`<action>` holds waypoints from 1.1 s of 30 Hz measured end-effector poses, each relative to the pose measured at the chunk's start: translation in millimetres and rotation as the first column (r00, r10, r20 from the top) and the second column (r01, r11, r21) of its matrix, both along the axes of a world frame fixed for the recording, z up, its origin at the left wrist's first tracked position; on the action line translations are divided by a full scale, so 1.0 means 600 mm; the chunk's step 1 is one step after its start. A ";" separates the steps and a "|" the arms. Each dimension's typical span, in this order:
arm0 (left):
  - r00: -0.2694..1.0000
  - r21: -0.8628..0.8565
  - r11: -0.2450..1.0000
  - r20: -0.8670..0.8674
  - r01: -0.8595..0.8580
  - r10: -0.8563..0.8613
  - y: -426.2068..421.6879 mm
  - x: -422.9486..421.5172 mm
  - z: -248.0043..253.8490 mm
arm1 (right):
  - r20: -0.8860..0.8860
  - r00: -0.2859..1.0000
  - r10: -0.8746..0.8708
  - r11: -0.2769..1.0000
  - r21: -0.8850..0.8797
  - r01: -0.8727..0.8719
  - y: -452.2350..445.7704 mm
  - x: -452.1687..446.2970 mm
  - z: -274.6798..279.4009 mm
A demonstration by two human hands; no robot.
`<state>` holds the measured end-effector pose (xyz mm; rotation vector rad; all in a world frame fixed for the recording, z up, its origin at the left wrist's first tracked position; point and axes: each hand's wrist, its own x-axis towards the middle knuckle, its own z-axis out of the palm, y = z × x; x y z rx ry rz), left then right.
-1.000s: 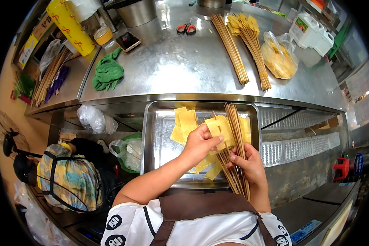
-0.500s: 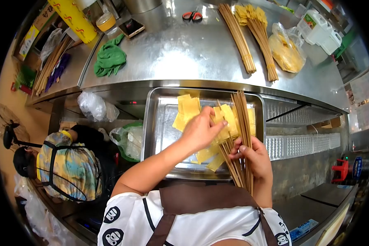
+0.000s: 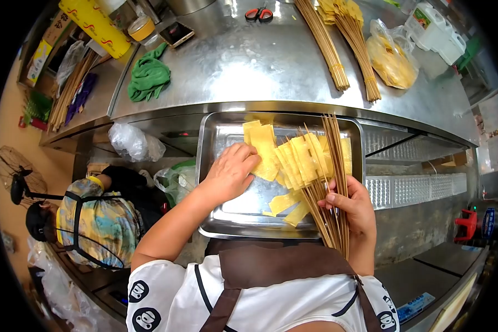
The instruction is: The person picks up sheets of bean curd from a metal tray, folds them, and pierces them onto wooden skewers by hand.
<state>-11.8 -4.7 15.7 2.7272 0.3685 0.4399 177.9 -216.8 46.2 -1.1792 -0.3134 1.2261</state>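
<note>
Nearest, a brown apron (image 3: 285, 268) is worn before the steel tray (image 3: 243, 213), in whose near part loose yellow strips (image 3: 285, 203) are strewn. By the right hand (image 3: 351, 207), bare bamboo skewers (image 3: 337, 160) are gripped between thumb and fingers, their long axis pointed almost straight away from the body. Just left of them, threaded sheets (image 3: 300, 160) are fanned, their sticks leaning far-left. The left hand (image 3: 232, 171) is laid, fingers bent, at the left edge of the flat yellow sheets (image 3: 264, 149); whether any is pinched cannot be told. These are laid lengthwise front to back, just right of the left hand's fingertips, well apart from the right hand. Beyond, red-handled scissors (image 3: 259, 15) and a green cloth (image 3: 149, 76) are set on the steel counter (image 3: 205, 61).
</note>
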 end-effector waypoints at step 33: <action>0.742 -0.932 0.270 0.358 0.244 0.566 -0.029 0.127 0.054 | 0.048 0.998 0.047 0.999 -0.017 -0.046 0.001 -0.003 -0.001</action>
